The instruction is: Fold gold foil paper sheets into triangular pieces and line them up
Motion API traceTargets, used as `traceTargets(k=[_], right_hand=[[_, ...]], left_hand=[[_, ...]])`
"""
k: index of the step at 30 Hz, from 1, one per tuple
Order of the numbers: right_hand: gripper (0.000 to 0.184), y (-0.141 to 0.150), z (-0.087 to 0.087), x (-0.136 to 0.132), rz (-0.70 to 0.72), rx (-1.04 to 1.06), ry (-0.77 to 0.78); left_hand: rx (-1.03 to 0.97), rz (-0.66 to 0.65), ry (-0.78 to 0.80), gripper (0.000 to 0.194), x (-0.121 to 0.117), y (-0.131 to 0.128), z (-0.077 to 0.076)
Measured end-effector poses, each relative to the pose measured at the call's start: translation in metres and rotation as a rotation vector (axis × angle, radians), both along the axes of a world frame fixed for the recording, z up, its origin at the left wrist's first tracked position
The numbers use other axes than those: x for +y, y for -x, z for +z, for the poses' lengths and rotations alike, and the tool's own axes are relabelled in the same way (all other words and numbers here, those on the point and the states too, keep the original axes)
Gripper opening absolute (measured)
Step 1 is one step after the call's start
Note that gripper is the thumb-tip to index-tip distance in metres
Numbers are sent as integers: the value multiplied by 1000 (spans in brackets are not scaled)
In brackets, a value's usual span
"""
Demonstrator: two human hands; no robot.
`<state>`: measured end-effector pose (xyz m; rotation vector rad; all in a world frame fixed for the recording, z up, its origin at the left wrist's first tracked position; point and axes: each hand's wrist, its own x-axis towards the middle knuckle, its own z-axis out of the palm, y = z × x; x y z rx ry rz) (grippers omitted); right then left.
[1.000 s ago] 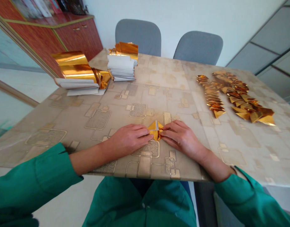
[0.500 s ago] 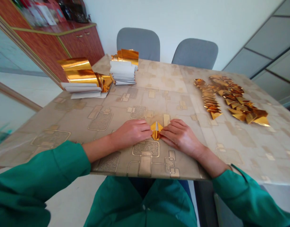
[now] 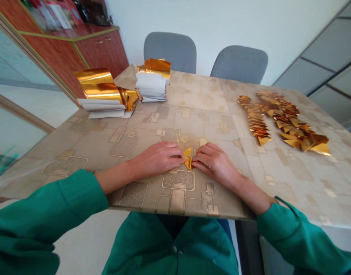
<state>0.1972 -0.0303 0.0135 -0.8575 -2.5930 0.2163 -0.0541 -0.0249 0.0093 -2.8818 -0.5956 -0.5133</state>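
The folded gold foil piece lay on the table midway between the hands, long axis running near to far; the left hand and right hand pinched it with flat, unclenched fingers.

Quick count from this seat: two hands on the go, the left hand and the right hand, with exactly one small folded gold piece between them. Two green sleeves, the left sleeve and the right sleeve. One table with two stacks of gold foil sheets, the left stack and the back stack. Then two rows of folded gold pieces, the near row and the far row, dozens overall, too overlapped for an exact number. Behind all that, two gray chairs, the left chair and the right chair, plus one wooden cabinet.
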Motion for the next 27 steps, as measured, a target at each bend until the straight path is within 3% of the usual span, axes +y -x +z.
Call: traceTargets(k=[3, 9, 21, 27], right_hand=[[25, 11, -3, -1, -37, 12, 76], [19, 29, -9, -9, -303, -41, 34], [19, 28, -11, -7, -276, -36, 57], [21, 28, -9, -6, -261, -33, 59]], left_hand=[[15, 3, 9, 23, 2, 1, -1], [10, 3, 62, 24, 5, 5, -5], [-23, 105, 113, 27, 4, 25, -3], [11, 97, -81, 25, -6, 7, 1]])
